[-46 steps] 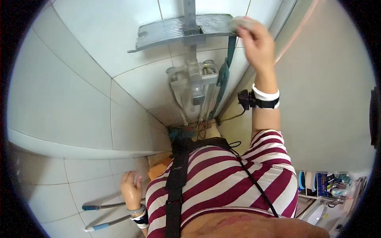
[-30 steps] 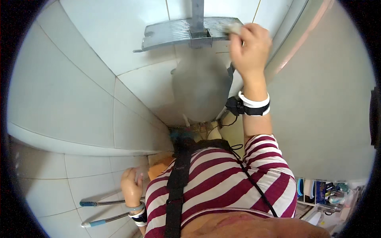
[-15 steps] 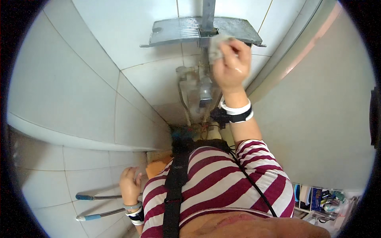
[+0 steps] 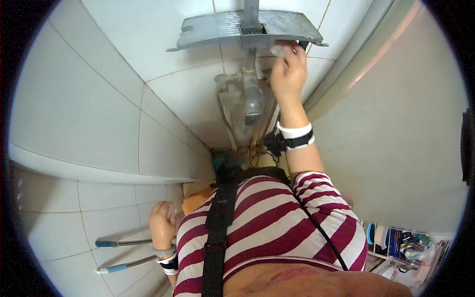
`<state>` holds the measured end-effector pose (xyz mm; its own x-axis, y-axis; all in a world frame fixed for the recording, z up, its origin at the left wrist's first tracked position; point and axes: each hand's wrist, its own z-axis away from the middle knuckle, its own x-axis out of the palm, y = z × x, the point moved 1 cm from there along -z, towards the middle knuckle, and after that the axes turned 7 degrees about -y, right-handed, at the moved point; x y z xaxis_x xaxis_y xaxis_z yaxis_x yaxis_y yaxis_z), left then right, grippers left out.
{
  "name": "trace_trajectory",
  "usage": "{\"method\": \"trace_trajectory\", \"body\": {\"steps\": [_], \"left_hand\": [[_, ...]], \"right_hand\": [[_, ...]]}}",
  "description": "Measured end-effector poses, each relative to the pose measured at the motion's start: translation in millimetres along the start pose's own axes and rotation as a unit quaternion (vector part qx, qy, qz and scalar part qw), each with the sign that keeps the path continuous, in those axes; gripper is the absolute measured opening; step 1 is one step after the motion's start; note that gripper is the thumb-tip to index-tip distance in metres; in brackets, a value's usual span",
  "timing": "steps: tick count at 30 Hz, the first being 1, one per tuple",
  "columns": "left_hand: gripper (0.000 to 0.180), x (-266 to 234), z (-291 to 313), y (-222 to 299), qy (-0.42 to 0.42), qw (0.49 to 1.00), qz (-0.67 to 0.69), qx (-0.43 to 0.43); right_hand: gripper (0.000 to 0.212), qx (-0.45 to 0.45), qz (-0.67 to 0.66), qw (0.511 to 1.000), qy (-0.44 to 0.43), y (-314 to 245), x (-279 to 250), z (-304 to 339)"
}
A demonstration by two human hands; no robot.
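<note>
My right hand (image 4: 289, 76) is raised at the upper middle, its fingers bent round a pale, crumpled cloth (image 4: 277, 51). Only a small part of that cloth shows; the fingertips are close beneath the right half of a grey ribbed shelf (image 4: 213, 30). Whether they touch its underside I cannot tell. A vertical metal bar (image 4: 251, 12) runs through the shelf's middle. Just left of my right wrist hangs a chrome fixture (image 4: 252, 101) with a dark lower end. My left hand (image 4: 162, 225) hangs low at the left, empty, its fingers loosely apart.
White tiled wall (image 4: 193, 84) stands behind the shelf, with a grey panel (image 4: 386, 128) close on the right. Two long handles, one dark blue (image 4: 105, 243) and one light blue (image 4: 113, 269), lie beside my left hand. Packed items (image 4: 396, 245) stand at lower right.
My right hand with the cloth has gone from in front of the shelf's lower edge to just under its right half. The whole view has shifted slightly. My left hand stays low.
</note>
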<state>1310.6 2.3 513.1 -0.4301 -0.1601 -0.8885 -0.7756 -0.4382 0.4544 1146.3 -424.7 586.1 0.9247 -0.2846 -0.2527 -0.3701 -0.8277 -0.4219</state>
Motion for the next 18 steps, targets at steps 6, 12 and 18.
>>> {"method": "trace_trajectory", "body": {"steps": [6, 12, 18], "left_hand": [[0.025, 3.7, -0.5, -5.0, 0.004, 0.999, -0.021, 0.038], [0.025, 7.8, -0.6, -5.8, -0.024, 1.0, 0.01, -0.015], [0.024, 5.8, -3.7, -7.0, -0.004, 1.0, 0.01, 0.009]], "right_hand": [[0.03, 0.065, 0.167, 0.97, -0.163, 10.7, 19.7, 1.5], [0.048, 0.15, 0.114, 0.971, -0.149, 31.8, 35.3, 8.7], [0.042, -0.036, 0.1, 0.967, -0.23, 35.7, 18.2, 18.7]]}}
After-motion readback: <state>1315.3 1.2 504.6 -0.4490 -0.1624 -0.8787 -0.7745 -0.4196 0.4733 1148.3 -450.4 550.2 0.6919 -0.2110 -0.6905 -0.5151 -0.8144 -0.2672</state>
